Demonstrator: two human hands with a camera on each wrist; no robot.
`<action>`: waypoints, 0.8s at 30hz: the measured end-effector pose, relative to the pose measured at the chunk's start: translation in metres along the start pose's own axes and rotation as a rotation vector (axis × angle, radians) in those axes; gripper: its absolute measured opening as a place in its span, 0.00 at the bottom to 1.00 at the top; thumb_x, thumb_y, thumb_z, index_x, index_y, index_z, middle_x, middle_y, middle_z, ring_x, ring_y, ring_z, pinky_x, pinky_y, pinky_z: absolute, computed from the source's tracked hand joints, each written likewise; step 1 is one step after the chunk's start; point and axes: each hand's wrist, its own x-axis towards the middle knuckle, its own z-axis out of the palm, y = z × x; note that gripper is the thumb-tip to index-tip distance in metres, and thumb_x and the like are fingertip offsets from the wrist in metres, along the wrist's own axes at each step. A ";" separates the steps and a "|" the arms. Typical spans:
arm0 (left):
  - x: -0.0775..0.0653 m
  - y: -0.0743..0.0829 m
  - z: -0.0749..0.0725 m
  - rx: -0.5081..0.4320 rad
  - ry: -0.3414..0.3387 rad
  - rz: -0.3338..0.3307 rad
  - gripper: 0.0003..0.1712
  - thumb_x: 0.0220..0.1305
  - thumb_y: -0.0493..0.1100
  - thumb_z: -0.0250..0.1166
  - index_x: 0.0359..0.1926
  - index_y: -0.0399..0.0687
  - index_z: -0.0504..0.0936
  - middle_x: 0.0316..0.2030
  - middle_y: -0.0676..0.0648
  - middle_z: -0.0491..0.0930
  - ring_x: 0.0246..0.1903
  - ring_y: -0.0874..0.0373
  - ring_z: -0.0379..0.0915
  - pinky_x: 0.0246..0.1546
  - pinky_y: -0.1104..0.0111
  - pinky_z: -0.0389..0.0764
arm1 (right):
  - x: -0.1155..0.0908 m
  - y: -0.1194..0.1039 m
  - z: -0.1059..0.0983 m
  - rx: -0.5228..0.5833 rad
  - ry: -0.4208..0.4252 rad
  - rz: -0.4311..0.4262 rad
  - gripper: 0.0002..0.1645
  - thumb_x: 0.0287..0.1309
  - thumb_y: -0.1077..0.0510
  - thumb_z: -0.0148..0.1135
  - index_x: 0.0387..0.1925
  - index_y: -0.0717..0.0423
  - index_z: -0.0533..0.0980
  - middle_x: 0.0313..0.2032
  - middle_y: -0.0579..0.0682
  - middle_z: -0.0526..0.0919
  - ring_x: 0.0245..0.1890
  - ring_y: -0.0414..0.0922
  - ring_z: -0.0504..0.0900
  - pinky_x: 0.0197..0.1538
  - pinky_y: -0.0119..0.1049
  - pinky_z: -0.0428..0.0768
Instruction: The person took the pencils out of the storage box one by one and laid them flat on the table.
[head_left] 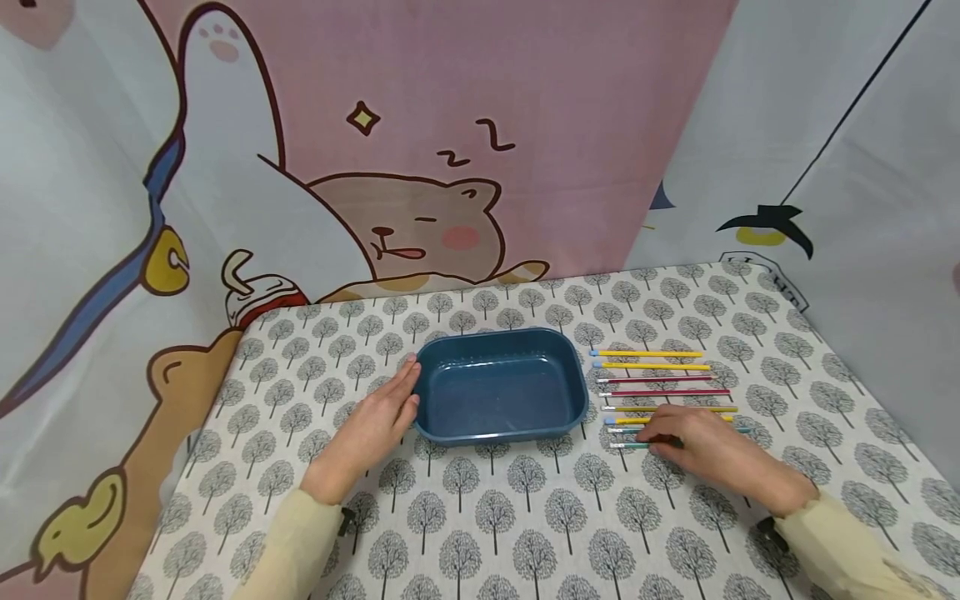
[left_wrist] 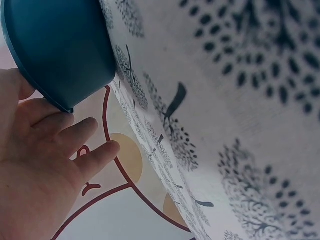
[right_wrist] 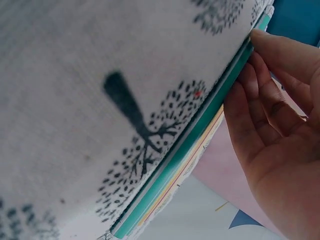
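Observation:
A dark blue rectangular dish [head_left: 501, 435] stands upright on the cloth-covered table. My left hand [head_left: 375, 423] rests against its left end, thumb and fingertips touching near the rim; the other fingers stretch out loosely in the left wrist view. To the right of the dish lies a row of pencils, including a yellow pencil [head_left: 648, 354] at the far side and a red pencil [head_left: 663, 392] mid-row. My right hand [head_left: 708, 443] pinches the nearest one, a green pencil [right_wrist: 187, 142], between thumb and fingers. That pencil lies along the cloth, its middle partly hidden by the hand in the head view.
White cloth [head_left: 495, 533] with grey tree prints covers the table. A curtain [head_left: 562, 125] with cartoon animals hangs behind and along the sides. The other pencils lie roughly parallel just beyond the right hand, their eraser ends toward the dish.

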 end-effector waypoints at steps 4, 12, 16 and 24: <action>-0.001 0.000 0.000 -0.006 0.001 -0.004 0.31 0.82 0.45 0.53 0.78 0.39 0.61 0.79 0.46 0.52 0.74 0.43 0.59 0.72 0.49 0.67 | -0.001 -0.003 -0.001 -0.002 0.026 -0.004 0.15 0.53 0.63 0.78 0.41 0.45 0.88 0.41 0.35 0.84 0.39 0.34 0.83 0.43 0.37 0.88; -0.001 0.000 0.000 0.004 -0.001 -0.009 0.31 0.82 0.46 0.53 0.78 0.40 0.61 0.79 0.47 0.52 0.74 0.44 0.59 0.72 0.50 0.66 | -0.004 -0.011 -0.006 -0.061 0.120 -0.002 0.14 0.53 0.60 0.79 0.41 0.42 0.88 0.43 0.35 0.84 0.44 0.40 0.84 0.46 0.45 0.87; -0.001 0.000 0.000 0.002 -0.005 -0.017 0.31 0.82 0.47 0.52 0.79 0.41 0.61 0.79 0.48 0.51 0.75 0.45 0.59 0.73 0.50 0.66 | -0.003 -0.015 -0.011 -0.064 0.159 0.002 0.13 0.55 0.58 0.78 0.44 0.46 0.88 0.46 0.41 0.86 0.48 0.47 0.84 0.51 0.53 0.85; 0.001 0.001 0.003 0.009 0.017 0.004 0.31 0.82 0.45 0.53 0.78 0.39 0.62 0.79 0.45 0.53 0.75 0.42 0.58 0.73 0.46 0.65 | 0.004 -0.027 -0.019 -0.034 0.238 0.049 0.23 0.60 0.51 0.76 0.56 0.51 0.84 0.59 0.52 0.82 0.60 0.57 0.78 0.60 0.63 0.76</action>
